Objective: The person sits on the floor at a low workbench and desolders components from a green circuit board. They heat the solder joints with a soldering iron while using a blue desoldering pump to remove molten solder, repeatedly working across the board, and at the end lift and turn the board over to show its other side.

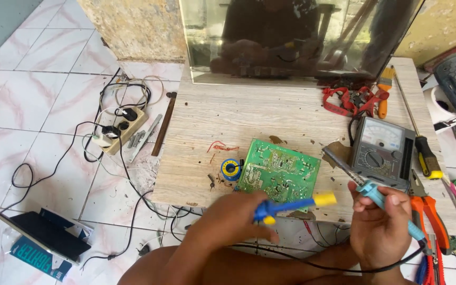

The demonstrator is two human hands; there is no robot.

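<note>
1. While my right hand [381, 221] is clenched around a teal-handled soldering iron [368, 187], its tip hangs just over the edge of the multimeter [381, 153]; a slip could scorch that casing.
2. My left hand [233, 221] is closed on a blue and yellow desoldering pump [291, 204], blurred, nozzle near the board.
3. Green circuit board [281, 171] lies flat on the table [212, 121], between both grips, touching neither.
4. Iron's cord [302, 261] crosses my lap; a snag could jerk the tip.
5. Solder spool [231, 170] sits just left of the board.
</note>
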